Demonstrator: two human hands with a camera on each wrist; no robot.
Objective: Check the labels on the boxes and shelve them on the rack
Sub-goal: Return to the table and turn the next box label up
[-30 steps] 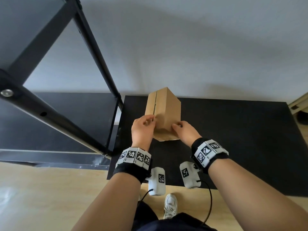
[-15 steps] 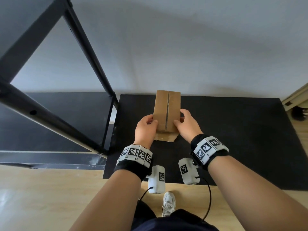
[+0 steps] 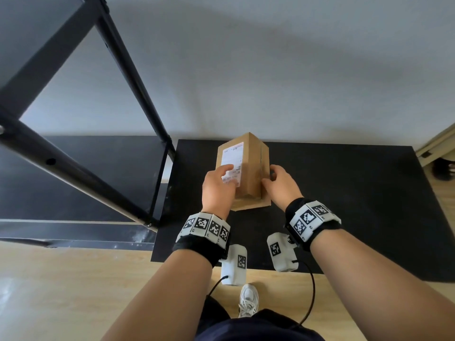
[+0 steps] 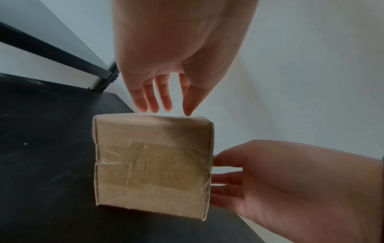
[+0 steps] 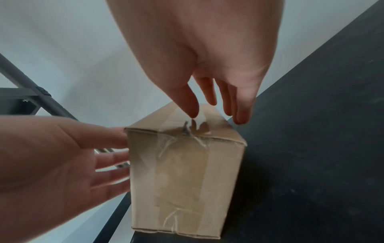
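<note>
A brown cardboard box [image 3: 251,175] lies lengthwise on the black mat [image 3: 344,193], held between my two hands. Its white label [image 3: 232,156] faces up and to the left; the taped seam faces right. My left hand [image 3: 219,184] lies with straight fingers on the label face. My right hand [image 3: 279,180] presses straight fingers against the taped side. In the left wrist view the left fingers [image 4: 149,100] reach the top edge of the box [image 4: 151,164]. The right wrist view shows the right fingers [image 5: 241,111] on the taped face of the box [image 5: 187,172].
The black metal rack [image 3: 138,94] stands at the left, its corner post close to the box, with a low dark shelf [image 3: 86,173] beside the mat. A white wall rises behind. Wooden floor and my shoe [image 3: 248,299] are at the near edge.
The box has been rolled about its long axis to the right: the taped seam went from the left face over the top to the right side, and the label has come into view.
</note>
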